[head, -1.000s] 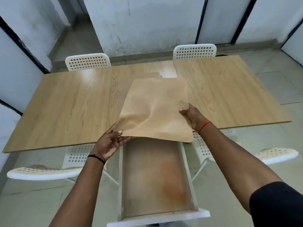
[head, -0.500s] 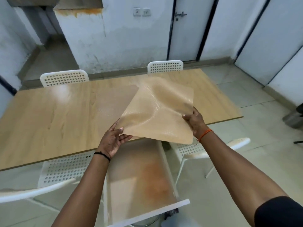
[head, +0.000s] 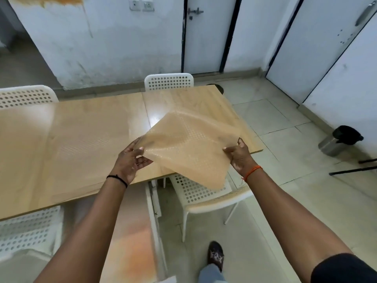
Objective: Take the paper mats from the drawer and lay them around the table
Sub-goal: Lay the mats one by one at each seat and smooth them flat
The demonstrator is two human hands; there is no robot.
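Head view, the only 1 I have. Landmark: the table [head: 91, 139].

- My left hand [head: 130, 160] is closed on the near-left corner of the paper mat [head: 189, 148], thumb on top, fingers under it.
- My right hand [head: 240, 156] is pinched on its right edge. Both grips look firm, neither hand holds anything else.
- The mat is in the air, tilted and sagging, over the table's near-right corner. Its low corner hangs past the table edge, above the white chair [head: 204, 193] tucked in there. I can't tell whether I'm holding 1 sheet or several stuck together.
- The drawer [head: 130, 231] is pulled out below the table's near edge, between my arms. The part I can see shows only a stained bottom, no mats. The frame is blurred there, so low confidence.
- Table surface: I see no mat lying flat anywhere on it. There's a faint dotted patch left of the mat, but I can't tell if that's a sheet or glare.

Status, my estimate: pickup done, 0 placements confirmed. Left: set this one down at the near-right seat, then cover the other chair positions, then probably shut the drawer.
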